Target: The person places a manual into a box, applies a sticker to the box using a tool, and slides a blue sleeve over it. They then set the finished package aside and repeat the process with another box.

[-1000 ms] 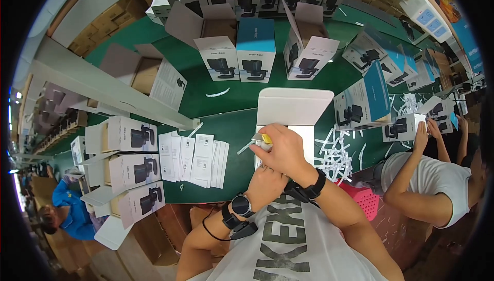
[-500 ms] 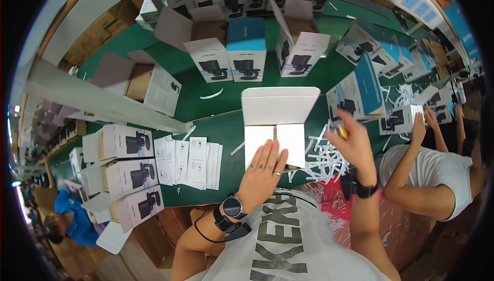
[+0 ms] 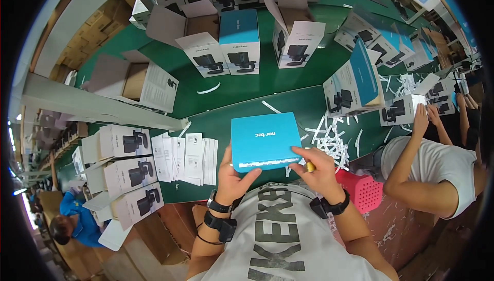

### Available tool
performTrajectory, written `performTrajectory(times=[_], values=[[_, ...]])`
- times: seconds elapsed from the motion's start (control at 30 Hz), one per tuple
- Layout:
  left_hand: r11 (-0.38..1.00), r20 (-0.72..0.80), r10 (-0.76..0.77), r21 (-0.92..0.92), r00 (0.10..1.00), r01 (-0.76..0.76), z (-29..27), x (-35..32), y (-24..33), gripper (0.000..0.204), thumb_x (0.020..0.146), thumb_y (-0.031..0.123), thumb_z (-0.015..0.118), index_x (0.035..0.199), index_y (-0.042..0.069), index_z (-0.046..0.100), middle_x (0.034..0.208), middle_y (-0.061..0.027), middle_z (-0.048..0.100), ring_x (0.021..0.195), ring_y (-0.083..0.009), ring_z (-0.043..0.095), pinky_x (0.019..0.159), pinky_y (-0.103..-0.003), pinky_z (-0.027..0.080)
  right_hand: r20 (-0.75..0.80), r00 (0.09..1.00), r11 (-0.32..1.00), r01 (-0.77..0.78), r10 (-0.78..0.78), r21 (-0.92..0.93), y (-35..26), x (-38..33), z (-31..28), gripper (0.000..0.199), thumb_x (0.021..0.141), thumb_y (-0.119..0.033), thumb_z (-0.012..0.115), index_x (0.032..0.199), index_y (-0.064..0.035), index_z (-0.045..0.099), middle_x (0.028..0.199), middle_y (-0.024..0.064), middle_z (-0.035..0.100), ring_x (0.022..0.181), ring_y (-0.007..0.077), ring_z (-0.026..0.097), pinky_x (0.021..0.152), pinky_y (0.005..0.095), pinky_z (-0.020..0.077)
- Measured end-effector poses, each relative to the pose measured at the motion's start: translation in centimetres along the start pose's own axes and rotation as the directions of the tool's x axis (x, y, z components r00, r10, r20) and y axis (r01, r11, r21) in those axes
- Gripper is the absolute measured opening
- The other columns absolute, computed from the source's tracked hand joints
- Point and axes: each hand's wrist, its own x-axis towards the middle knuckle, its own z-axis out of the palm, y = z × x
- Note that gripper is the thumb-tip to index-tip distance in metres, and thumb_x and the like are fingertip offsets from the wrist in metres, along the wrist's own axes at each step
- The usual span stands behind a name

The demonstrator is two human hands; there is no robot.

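Note:
A cardboard box (image 3: 265, 139) with a blue lid lies in front of me at the near side of the table, its lid down. My left hand (image 3: 231, 180) grips its left side, with the thumb at the front corner. On the opposite side, my right hand (image 3: 320, 172) pinches the front right corner of the lid with thumb and forefinger. A small yellow thing (image 3: 310, 166) shows against that hand's fingers; its kind cannot be made out. White paper leaflets (image 3: 193, 158) lie in a row left of the box.
White paper shreds (image 3: 332, 144) are scattered to the right, above a pink perforated bin (image 3: 363, 192). Printed boxes (image 3: 240, 47) stand at the back, others (image 3: 133, 173) at the left. A co-worker (image 3: 429, 175) handles a box (image 3: 404, 110) on the right. A white post (image 3: 103, 98) crosses the left.
The box's raised white flap has come down, and its blue face now shows. My left hand moved from lying flat on the box to its left side; my right hand came in to its corner.

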Motion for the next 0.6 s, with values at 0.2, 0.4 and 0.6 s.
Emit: performTrajectory(times=[0.2, 0.4, 0.6], values=[[0.998, -0.065, -0.007, -0.064, 0.998, 0.003, -0.7, -0.2, 0.0, 0.029, 0.090, 0.009, 0.077, 0.119, 0.007, 0.076, 0.140, -0.0117, 0.066, 0.146, -0.0379, 0.045, 0.125, -0.054, 0.022, -0.067, 0.968, 0.947, 0.219, -0.241, -0.236, -4.8, 2.0, -1.9, 0.041, 0.081, -0.014, 0.083, 0.120, -0.0066, 0.074, 0.083, 0.0087, 0.067, 0.072, 0.0241, 0.062, 0.063, 0.0348, 0.0474], [0.952, 0.067, -0.224, -0.200, 0.972, 0.233, -1.2, -0.4, 0.3, 0.029, 0.091, 0.010, 0.076, 0.120, 0.006, 0.075, 0.140, -0.0135, 0.067, 0.152, -0.0366, 0.039, 0.129, -0.052, 0.013, 0.391, 0.772, 0.777, 0.601, -0.501, -0.190, -6.9, 9.3, 0.4, 0.023, 0.082, -0.022, 0.082, 0.103, -0.0123, 0.075, 0.087, 0.0026, 0.067, 0.079, 0.0220, 0.063, 0.066, 0.0363, 0.0476], [0.962, 0.082, -0.165, -0.208, 0.983, 0.179, -1.2, -0.4, 0.3, 0.032, 0.092, 0.010, 0.075, 0.124, 0.007, 0.072, 0.143, -0.0142, 0.064, 0.154, -0.0360, 0.037, 0.130, -0.053, 0.009, 0.466, 0.596, 0.587, 0.788, -0.654, -0.186, -6.4, 11.7, 4.8, 0.016, 0.083, -0.022, 0.082, 0.095, -0.0147, 0.074, 0.086, -0.0035, 0.066, 0.079, 0.0182, 0.062, 0.067, 0.0344, 0.0457]])
